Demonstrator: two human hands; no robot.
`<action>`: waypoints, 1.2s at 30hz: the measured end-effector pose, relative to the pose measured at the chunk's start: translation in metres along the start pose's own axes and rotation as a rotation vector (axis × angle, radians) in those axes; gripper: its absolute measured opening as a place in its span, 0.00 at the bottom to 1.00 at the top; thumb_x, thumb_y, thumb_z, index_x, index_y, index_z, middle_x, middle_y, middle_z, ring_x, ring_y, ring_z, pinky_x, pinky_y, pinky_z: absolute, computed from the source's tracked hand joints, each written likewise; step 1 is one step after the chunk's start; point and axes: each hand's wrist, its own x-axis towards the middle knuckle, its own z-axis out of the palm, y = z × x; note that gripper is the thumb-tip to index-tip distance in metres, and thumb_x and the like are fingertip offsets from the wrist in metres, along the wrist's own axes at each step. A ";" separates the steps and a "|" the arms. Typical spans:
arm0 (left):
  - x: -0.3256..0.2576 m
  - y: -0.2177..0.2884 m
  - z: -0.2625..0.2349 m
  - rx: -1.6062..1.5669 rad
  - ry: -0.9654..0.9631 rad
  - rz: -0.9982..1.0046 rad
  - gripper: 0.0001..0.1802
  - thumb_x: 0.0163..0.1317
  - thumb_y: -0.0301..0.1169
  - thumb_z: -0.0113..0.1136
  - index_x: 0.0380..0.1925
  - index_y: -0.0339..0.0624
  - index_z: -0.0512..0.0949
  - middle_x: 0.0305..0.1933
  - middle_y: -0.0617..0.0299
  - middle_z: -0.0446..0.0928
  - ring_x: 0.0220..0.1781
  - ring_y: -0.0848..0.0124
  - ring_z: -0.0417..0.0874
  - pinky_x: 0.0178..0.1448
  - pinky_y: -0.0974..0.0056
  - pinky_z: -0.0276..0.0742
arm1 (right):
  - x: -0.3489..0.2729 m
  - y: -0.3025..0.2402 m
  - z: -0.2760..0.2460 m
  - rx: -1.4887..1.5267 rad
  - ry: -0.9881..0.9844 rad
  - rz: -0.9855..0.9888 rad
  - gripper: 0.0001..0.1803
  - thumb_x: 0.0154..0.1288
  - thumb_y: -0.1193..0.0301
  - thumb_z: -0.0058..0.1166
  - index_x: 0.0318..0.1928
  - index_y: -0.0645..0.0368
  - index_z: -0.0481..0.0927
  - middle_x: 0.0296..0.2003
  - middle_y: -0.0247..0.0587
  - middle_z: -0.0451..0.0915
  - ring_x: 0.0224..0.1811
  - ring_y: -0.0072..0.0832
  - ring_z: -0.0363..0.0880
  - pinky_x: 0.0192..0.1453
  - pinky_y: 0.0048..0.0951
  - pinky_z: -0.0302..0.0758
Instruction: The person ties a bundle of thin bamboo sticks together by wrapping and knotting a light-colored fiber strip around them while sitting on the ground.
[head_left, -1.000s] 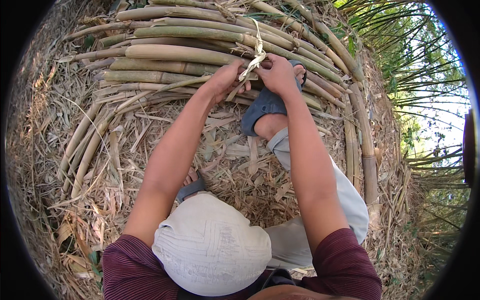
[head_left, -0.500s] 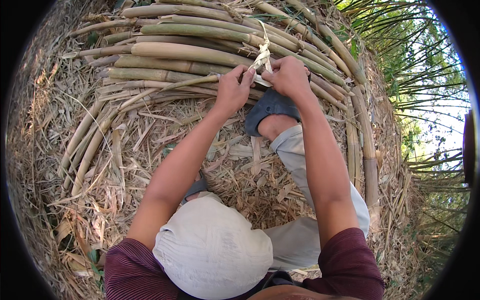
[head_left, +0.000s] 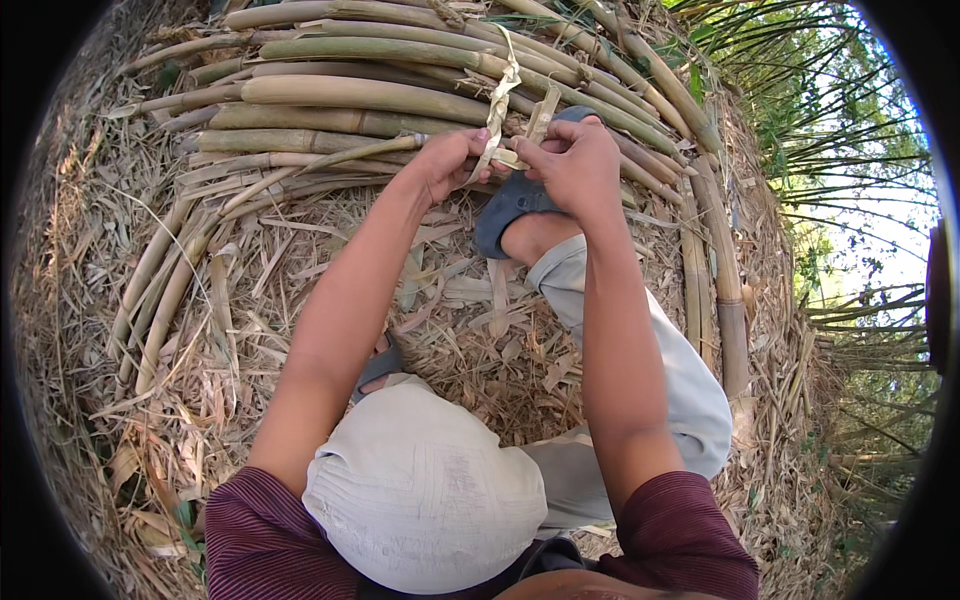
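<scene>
- The pale strip [head_left: 497, 110] is now being held up taller above the bamboo bundle [head_left: 400, 95] than it was a moment ago, and both hands are being kept closer together at the bundle's near edge.
- The lower part of the strip is being pinched between the thumb and fingers of the left hand [head_left: 450, 165], which are pressed together on it.
- A second short, flat end of the strip [head_left: 541, 112] is being pinched by the fingertips of the right hand [head_left: 572, 165], just to the right of the first end.
- The strip is being looped around the bamboo bundle, with both ends standing up over the poles.
- A grey-blue sandal [head_left: 510, 205] is being pressed against the near side of the bundle, just under the right hand.
- Dry leaves [head_left: 300, 300] are being seen all over the ground in front of the bundle.
- A pale knee [head_left: 425, 490] is being shown far below the bundle, between the two arms.
</scene>
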 end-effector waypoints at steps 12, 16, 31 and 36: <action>-0.051 -0.064 0.034 0.386 0.762 0.619 0.14 0.73 0.32 0.52 0.47 0.30 0.77 0.37 0.55 0.83 0.36 0.71 0.85 0.41 0.68 0.79 | -0.059 0.018 0.040 0.768 0.235 0.235 0.13 0.63 0.69 0.67 0.37 0.69 0.82 0.31 0.42 0.84 0.29 0.22 0.83 0.36 0.23 0.83; -0.071 -0.068 0.044 0.031 0.441 0.194 0.20 0.75 0.41 0.49 0.50 0.33 0.75 0.45 0.55 0.81 0.43 0.68 0.83 0.50 0.65 0.78 | -0.077 0.024 0.070 1.215 0.259 0.422 0.11 0.67 0.72 0.62 0.43 0.68 0.78 0.37 0.46 0.83 0.35 0.27 0.84 0.42 0.26 0.88; -0.018 -0.079 -0.028 -0.500 -0.461 0.211 0.20 0.64 0.28 0.63 0.54 0.38 0.71 0.42 0.63 0.80 0.54 0.61 0.83 0.63 0.57 0.79 | -0.091 0.048 0.126 2.026 0.160 0.663 0.10 0.69 0.71 0.59 0.46 0.63 0.78 0.41 0.44 0.84 0.43 0.32 0.86 0.47 0.27 0.88; -0.025 -0.066 -0.024 -0.325 -0.227 0.198 0.17 0.67 0.31 0.59 0.53 0.38 0.72 0.42 0.62 0.80 0.51 0.62 0.84 0.60 0.58 0.79 | -0.125 0.022 0.073 0.517 0.023 0.379 0.15 0.67 0.65 0.61 0.42 0.66 0.77 0.39 0.49 0.83 0.44 0.41 0.85 0.42 0.29 0.83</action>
